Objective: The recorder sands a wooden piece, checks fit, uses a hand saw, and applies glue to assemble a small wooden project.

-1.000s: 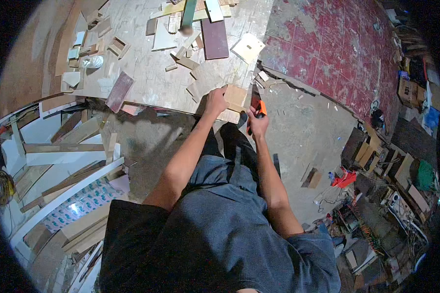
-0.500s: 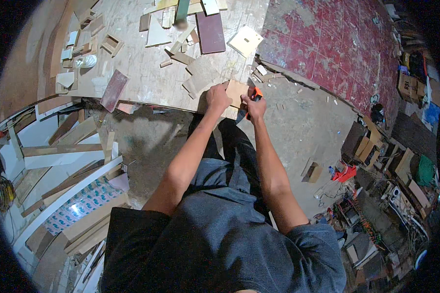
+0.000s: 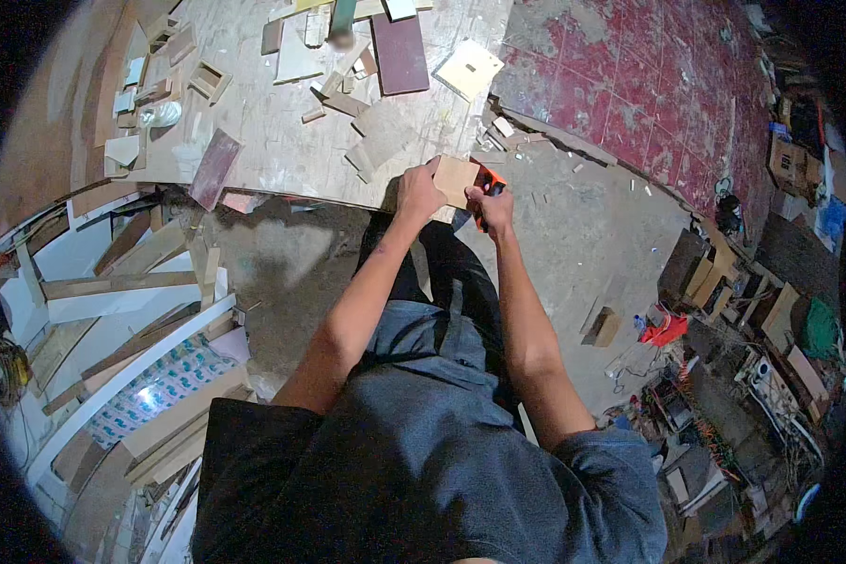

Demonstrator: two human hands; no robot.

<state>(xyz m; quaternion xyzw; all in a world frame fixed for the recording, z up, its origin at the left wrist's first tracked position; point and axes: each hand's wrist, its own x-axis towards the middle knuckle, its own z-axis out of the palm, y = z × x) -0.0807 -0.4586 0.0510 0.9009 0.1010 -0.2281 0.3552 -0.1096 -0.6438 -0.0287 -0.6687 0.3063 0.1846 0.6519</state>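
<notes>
At the near edge of the workbench (image 3: 282,160), my left hand (image 3: 421,195) grips the left side of a small square light-brown board (image 3: 457,177). My right hand (image 3: 492,206) is closed on an orange-and-black tool (image 3: 492,177), apparently a hand saw, its thumb reaching over to the board's right edge. The tool is at the board's right side, largely hidden by board and hand. Loose offcuts, including a pale thin piece (image 3: 381,136), lie just beyond my left hand.
A dark maroon panel (image 3: 401,56), a cream square piece (image 3: 465,68) and scraps lie farther back. A red tiled surface (image 3: 620,85) adjoins at right. Lumber piles (image 3: 132,282) fill the lower left; boards, cables and clutter (image 3: 771,357) line the right. My legs (image 3: 442,263) are below the bench.
My right hand has moved up and in against the board, bringing the orange tool with it; its thumb now reaches the board. My left hand keeps its grip. The view has shifted slightly.
</notes>
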